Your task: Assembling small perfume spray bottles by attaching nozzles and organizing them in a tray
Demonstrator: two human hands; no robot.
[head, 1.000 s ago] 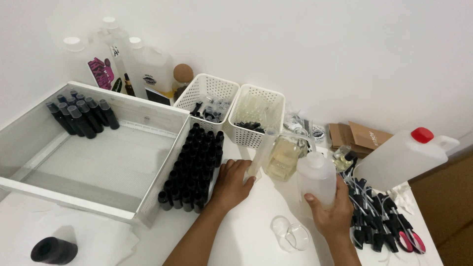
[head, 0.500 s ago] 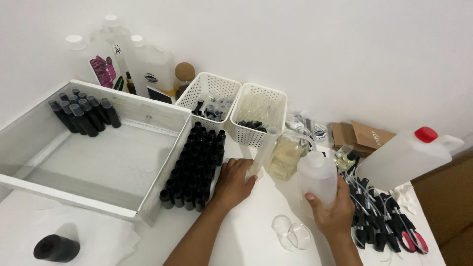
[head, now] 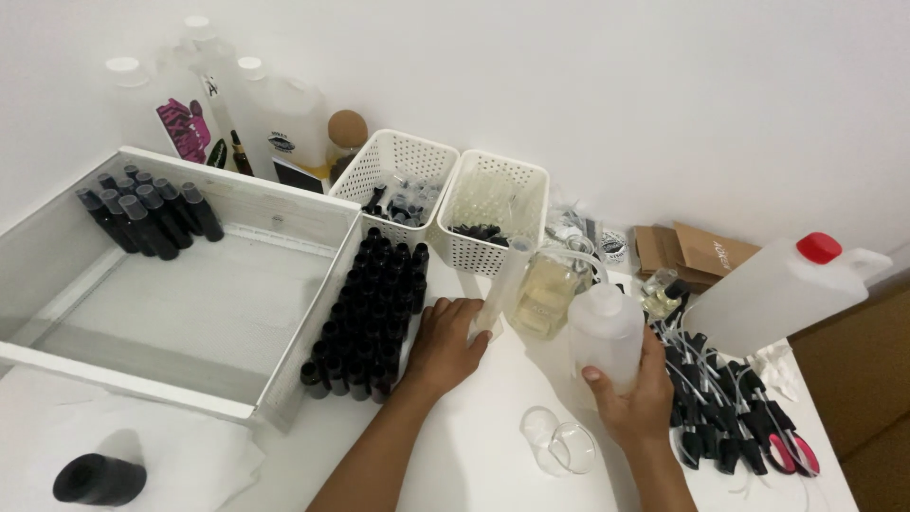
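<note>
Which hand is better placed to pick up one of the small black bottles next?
Left, probably. The left hand rests at the edge of the small black bottles, while the right hand has its grip on the white squeeze bottle.

Bright, even indoor light, soft faint shadows, sharp focus, slight wide-angle bending at edges

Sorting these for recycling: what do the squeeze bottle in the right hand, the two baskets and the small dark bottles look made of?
Squeeze bottle: looks like soft plastic, milky and translucent, matte. Baskets: white plastic, probably rigid, judging by the moulded perforated walls. Small dark bottles: black and glossy, with highlights on the caps; glass or plastic cannot be told from here.
</note>
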